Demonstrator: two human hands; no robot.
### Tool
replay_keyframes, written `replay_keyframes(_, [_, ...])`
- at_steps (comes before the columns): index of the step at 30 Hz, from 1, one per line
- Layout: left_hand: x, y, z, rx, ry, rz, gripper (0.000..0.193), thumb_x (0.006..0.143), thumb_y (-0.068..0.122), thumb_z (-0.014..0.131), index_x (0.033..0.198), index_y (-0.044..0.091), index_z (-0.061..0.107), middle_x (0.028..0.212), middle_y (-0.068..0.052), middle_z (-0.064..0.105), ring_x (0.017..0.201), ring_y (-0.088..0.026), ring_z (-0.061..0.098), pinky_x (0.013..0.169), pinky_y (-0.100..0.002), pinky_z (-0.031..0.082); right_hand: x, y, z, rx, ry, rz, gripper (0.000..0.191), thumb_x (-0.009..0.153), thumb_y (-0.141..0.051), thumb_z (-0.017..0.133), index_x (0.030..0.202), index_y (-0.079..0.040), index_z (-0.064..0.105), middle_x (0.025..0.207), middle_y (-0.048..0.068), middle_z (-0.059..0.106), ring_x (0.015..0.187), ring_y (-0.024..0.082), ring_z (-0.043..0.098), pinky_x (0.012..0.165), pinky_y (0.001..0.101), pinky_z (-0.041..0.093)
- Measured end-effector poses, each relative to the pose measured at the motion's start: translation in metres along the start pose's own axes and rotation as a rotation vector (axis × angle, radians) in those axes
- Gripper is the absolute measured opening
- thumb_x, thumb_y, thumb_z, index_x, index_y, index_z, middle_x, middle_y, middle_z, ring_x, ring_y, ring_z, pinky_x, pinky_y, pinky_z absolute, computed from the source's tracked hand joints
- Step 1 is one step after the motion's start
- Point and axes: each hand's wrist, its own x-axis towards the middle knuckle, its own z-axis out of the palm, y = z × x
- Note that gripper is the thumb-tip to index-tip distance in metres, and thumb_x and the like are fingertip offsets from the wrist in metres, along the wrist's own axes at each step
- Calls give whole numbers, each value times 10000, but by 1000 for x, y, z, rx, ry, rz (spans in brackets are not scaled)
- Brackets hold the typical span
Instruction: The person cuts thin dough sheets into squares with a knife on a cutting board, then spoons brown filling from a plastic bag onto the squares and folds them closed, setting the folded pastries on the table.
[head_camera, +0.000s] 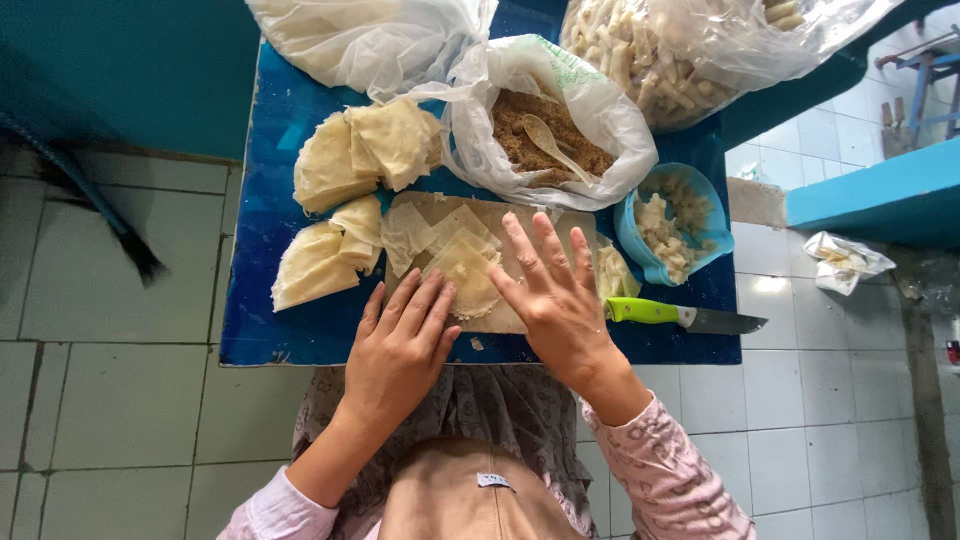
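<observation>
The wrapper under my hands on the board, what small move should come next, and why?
Probably reach the right hand to the spoon in the bag of brown filling: the wrapper lies flat and bare on the cutting board, pinned by the left hand.

Under my left hand (400, 345) and right hand (555, 290), the thin pale pastry sheet (465, 275) feels matt and soft on the smooth wooden board (500, 318); the blue tabletop (270, 230) gleams glossy; the clear plastic bag (590, 105) crinkles shiny; the green-handled knife (685, 317) has a dull metal blade.
</observation>
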Motion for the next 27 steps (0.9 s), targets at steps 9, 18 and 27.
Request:
replay_keyframes(9, [1, -3, 2, 16, -16, 15, 459, 996, 353, 615, 1383, 107, 632, 1464, -66, 583, 1386, -245, 503, 1168, -495, 351, 13, -1, 13, -155, 18, -177, 726, 920, -35, 579, 1585, -301, 456, 1715, 69, 243, 1585, 307, 165, 1253, 606, 89])
replay_keyframes(18, [2, -4, 5, 20, -21, 19, 455, 997, 363, 610, 1377, 113, 634, 1472, -70, 577, 1393, -250, 496, 1166, -500, 347, 26, 18, 12, -45, -6, 11, 816, 843, 101, 550, 1545, -313, 496, 1717, 97, 217, 1595, 327, 152, 1261, 569, 78])
replay_keyframes(27, [-2, -4, 6, 34, -25, 20, 489, 994, 383, 611, 1400, 111, 618, 1479, -74, 564, 1399, -249, 482, 1166, -510, 339, 20, -3, 23, 441, -146, -15, 928, 694, 125, 547, 1520, -296, 498, 1712, 112, 162, 1589, 377, 97, 1248, 577, 85])
